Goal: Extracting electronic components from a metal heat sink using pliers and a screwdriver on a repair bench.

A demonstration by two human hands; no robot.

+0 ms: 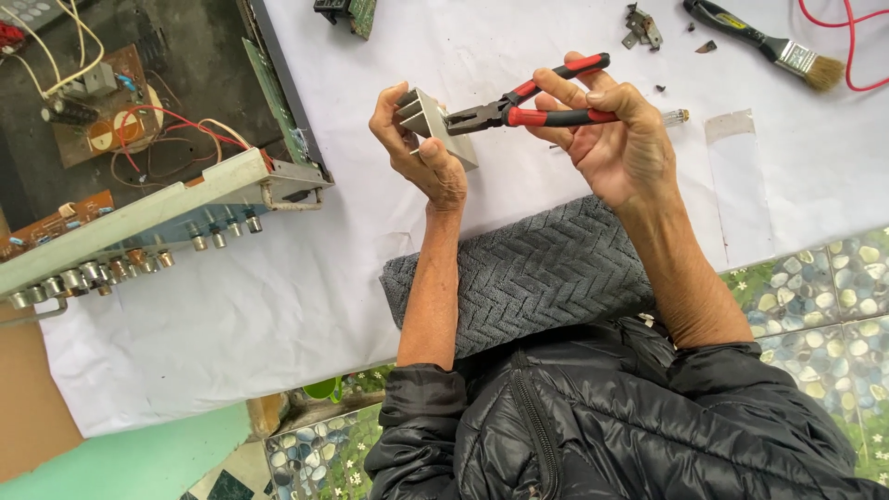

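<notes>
The left hand (417, 139) holds a small grey finned metal block, seemingly a heat sink (435, 125), above the white-covered surface (278, 296), near its middle. Its grip is closed on the block, fingers curled over the far side and thumb pressed on the near face, which looks meant to keep the piece steady against a pull.

The right hand (607, 125) is wrapped around the red-and-black handles of a pair of combination pliers (519, 102). The handles stand a little apart, and the nose of the pliers meets the right edge of the heat sink; what exactly the nose pinches there is too small to tell. A clear-handled tool pokes out behind this hand, probably a screwdriver (676, 116).

Just below the hands a grey herringbone towel (528, 268) lies on the surface, likely as padding under the work.

Along the left edge sits an opened amplifier chassis (176, 208), its case serving as the only container here: inside are brown circuit boards, capacitors and red and white wires, with a row of jacks on its panel. Towards the far right corner lie a paintbrush (769, 42), a red cable (847, 46) and a few loose metal bits (641, 26).
</notes>
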